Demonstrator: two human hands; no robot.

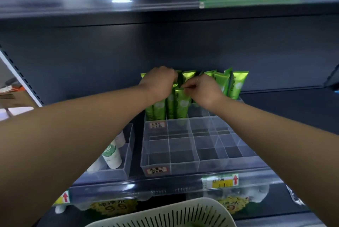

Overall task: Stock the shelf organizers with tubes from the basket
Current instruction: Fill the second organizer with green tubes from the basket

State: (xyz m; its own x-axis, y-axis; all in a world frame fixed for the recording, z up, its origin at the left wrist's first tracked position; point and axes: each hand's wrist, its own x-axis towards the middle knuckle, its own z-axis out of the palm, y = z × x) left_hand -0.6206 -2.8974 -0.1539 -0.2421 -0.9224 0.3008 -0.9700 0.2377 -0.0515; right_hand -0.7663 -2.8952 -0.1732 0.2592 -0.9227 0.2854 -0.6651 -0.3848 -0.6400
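- Two clear organizers sit on the dark shelf (286, 115). The rear organizer (200, 112) carries the green tubes (236, 87), which stand upright with crimped ends up. They fill its back row and the left of the next row. The front organizer (183, 162) shows only bare compartments.
- Below the shelf edge, the slatted basket (165, 207) lies nearest the person; its inside is mostly out of view.
- Both hands are at the rear organizer's left-centre. The left hand (159, 81) has its fingers curled over the tops of back-row tubes; whether it clasps one or only presses them back, I cannot tell.
- The right hand (205, 92) pinches the crimped top of the front tube (180, 106), whose long axis runs vertically, directly under those fingertips.
- By my judgement, this tube needs a straight downward push. Open cells lie just right of it and toward the person, while neighbouring tubes crowd its left and rear.
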